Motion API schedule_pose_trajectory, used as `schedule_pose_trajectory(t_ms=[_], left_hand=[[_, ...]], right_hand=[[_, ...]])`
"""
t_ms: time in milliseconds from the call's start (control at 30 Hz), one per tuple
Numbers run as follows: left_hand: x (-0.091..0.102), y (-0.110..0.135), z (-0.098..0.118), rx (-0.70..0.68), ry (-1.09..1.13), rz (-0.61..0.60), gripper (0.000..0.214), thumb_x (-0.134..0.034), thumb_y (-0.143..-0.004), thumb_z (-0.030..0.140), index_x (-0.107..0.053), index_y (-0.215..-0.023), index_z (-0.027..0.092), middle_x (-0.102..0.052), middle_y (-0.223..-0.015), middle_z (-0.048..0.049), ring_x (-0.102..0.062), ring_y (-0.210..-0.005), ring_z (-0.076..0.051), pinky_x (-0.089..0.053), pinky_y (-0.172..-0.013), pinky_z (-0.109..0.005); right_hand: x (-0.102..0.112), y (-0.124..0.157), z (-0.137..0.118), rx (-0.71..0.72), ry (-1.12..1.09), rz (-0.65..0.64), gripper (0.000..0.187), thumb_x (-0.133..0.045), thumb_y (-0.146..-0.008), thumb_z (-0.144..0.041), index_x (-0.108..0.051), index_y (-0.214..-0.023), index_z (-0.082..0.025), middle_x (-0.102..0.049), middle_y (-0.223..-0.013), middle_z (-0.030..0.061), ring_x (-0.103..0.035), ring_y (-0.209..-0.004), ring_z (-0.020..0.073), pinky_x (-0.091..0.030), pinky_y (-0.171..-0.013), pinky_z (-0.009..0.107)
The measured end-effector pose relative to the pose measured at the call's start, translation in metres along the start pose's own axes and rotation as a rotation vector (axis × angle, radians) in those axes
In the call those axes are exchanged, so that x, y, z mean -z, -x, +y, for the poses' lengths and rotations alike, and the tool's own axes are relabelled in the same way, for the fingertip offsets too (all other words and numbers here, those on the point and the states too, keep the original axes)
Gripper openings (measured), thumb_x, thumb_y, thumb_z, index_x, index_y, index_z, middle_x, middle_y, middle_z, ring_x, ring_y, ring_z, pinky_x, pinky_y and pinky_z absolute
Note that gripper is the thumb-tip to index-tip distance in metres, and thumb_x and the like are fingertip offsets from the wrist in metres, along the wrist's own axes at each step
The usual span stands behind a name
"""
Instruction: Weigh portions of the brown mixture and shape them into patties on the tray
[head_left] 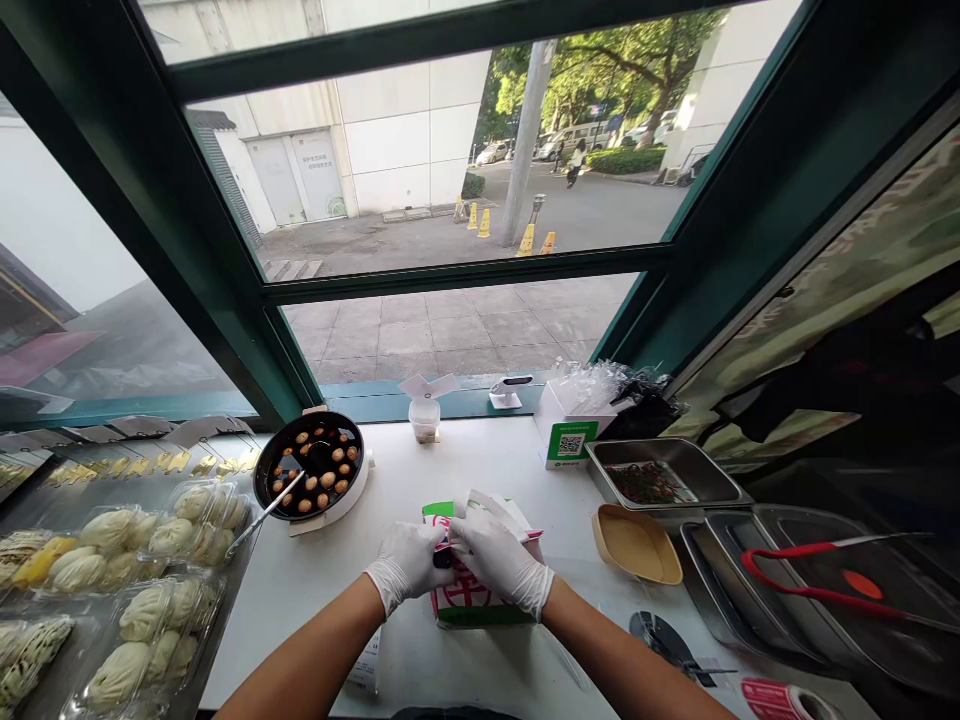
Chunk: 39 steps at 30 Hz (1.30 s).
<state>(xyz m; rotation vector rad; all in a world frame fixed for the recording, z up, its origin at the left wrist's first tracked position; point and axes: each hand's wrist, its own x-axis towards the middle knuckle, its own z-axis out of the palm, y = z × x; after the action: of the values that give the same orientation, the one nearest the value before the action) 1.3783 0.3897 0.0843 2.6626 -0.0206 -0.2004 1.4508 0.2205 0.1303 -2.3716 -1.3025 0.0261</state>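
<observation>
Both forearms reach forward from the near edge of the white counter and converge, wrists angled inward so the gloved hands meet at the middle. The left hand curls its fingers around the folded top of a paper bag printed in green and red. The right hand lies over the same top from the other side, fingers pressed together and bent down on the paper. A small dark thing sits where the thumbs meet; what it is cannot be told. The bag stands upright near the counter's front edge, about midway along it. Toward the far left corner is a black pan of browned balls, and to the bag's right lies a brown paper tray.
</observation>
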Motion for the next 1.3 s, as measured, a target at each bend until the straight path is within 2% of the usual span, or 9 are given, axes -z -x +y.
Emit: schedule_pose_trajectory(t_ms=[100,233,367,500,600,767,1067,1167,1300], left_hand=[[0.000,0.020,-0.017,0.081,0.039,0.049,0.043,-0.074,-0.072,0.050,-0.064,-0.109,0.030,-0.073,-0.105,-0.0016,-0.069,-0.096,-0.024,-0.049,-0.081,-0.030],[-0.002,0.069,-0.084,0.374,0.050,0.159,0.045,-0.058,-0.087,0.047,-0.054,-0.126,0.023,-0.067,-0.119,-0.0091,-0.066,-0.106,-0.024,-0.048,-0.088,-0.033],[-0.020,0.112,-0.159,0.684,0.053,0.175,0.042,-0.063,-0.078,0.030,-0.059,-0.115,0.010,-0.065,-0.110,-0.0194,-0.065,-0.105,-0.035,-0.049,-0.089,-0.045],[-0.042,0.139,-0.178,0.749,0.129,0.266,0.053,-0.063,-0.078,0.030,-0.054,-0.126,0.010,-0.060,-0.124,-0.0216,-0.056,-0.122,-0.037,-0.042,-0.103,-0.048],[-0.058,0.150,-0.157,0.702,0.235,0.355,0.052,-0.052,-0.089,0.043,-0.050,-0.132,0.016,-0.059,-0.129,-0.0184,-0.052,-0.129,-0.034,-0.038,-0.108,-0.047],[-0.078,0.155,-0.110,0.606,0.562,0.327,0.051,-0.058,-0.083,0.056,-0.057,-0.117,0.018,-0.071,-0.083,-0.0059,-0.070,-0.078,-0.026,-0.055,-0.075,-0.037],[0.000,0.127,0.006,0.033,0.867,0.426,0.033,-0.060,-0.091,0.034,-0.070,-0.122,0.026,-0.064,-0.133,-0.0097,-0.061,-0.124,-0.027,-0.054,-0.101,-0.035],[-0.017,0.095,0.046,-0.066,0.908,0.362,0.038,-0.059,-0.090,0.026,-0.067,-0.127,0.026,-0.063,-0.136,-0.0100,-0.058,-0.128,-0.027,-0.051,-0.107,-0.038],[-0.069,0.044,0.068,0.106,0.937,0.320,0.048,-0.056,-0.084,0.019,-0.062,-0.132,0.018,-0.061,-0.139,-0.0126,-0.055,-0.132,-0.027,-0.046,-0.114,-0.043]], right_hand=[[0.006,0.003,0.007,-0.050,-0.042,0.018,0.012,-0.060,-0.085,-0.023,-0.071,-0.090,-0.020,-0.070,-0.093,0.0093,-0.062,-0.090,0.0271,-0.048,-0.082,0.041],[0.035,0.019,0.027,-0.111,-0.125,0.067,0.050,-0.062,-0.086,-0.020,-0.060,-0.135,-0.026,-0.064,-0.136,0.0113,-0.056,-0.128,0.0305,-0.047,-0.105,0.045],[0.063,0.044,0.054,-0.209,-0.265,0.134,0.042,-0.053,-0.096,-0.034,-0.058,-0.137,-0.030,-0.056,-0.147,0.0098,-0.055,-0.133,0.0271,-0.048,-0.110,0.044],[0.060,0.066,0.077,-0.445,-0.516,0.296,0.046,-0.060,-0.090,-0.051,-0.062,-0.129,-0.025,-0.060,-0.141,0.0118,-0.063,-0.123,0.0312,-0.054,-0.102,0.047],[0.046,0.076,0.083,-0.536,-0.366,0.218,0.059,-0.068,-0.082,-0.057,-0.059,-0.131,-0.025,-0.065,-0.132,0.0122,-0.064,-0.117,0.0338,-0.052,-0.101,0.052],[0.029,0.075,0.076,-0.494,-0.447,0.070,0.077,-0.072,-0.080,-0.049,-0.044,-0.150,-0.031,-0.061,-0.141,0.0100,-0.055,-0.131,0.0335,-0.045,-0.110,0.050],[0.028,0.046,0.082,-0.393,-0.805,-0.096,0.040,-0.069,-0.081,-0.044,-0.076,-0.114,-0.023,-0.076,-0.121,0.0092,-0.068,-0.114,0.0307,-0.055,-0.099,0.042],[0.025,0.038,0.088,-0.385,-0.905,-0.167,0.042,-0.067,-0.081,-0.047,-0.077,-0.111,-0.018,-0.078,-0.112,0.0101,-0.071,-0.107,0.0305,-0.058,-0.093,0.043],[0.024,0.035,0.100,-0.388,-0.968,-0.193,0.043,-0.068,-0.078,-0.044,-0.076,-0.110,-0.015,-0.079,-0.108,0.0104,-0.072,-0.101,0.0300,-0.059,-0.089,0.043]])
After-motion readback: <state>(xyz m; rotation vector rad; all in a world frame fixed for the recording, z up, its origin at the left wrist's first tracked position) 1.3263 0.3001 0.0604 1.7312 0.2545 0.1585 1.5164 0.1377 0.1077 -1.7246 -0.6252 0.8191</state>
